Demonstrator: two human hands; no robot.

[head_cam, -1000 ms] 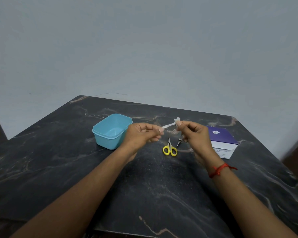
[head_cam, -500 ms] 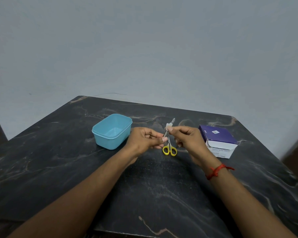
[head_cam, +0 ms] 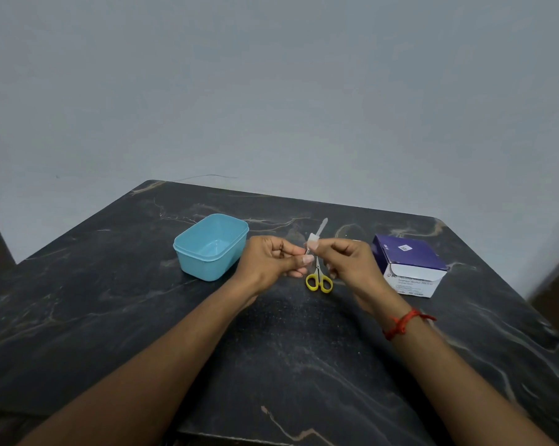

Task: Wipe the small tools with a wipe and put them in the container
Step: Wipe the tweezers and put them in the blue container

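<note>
Dim, even light, soft faint shadows under the forearms, mild sheen on the desk, wide-angle bending at frame edges, slightly soft detail

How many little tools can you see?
2: a slim metal tool pinched between the left hand and right hand, and yellow-handled scissors on the table beneath. Another may hide behind the hands.

table top: dark polished stone, marbled with pale veins, faintly speckled sheen. container: light blue plastic, smooth, soft gloss. scissors: yellow plastic handles, bright metal blades. slim tool: pale, smooth. wipe: white, matt. box: purple and white card, slight sheen. wall: matt grey paint.
</note>
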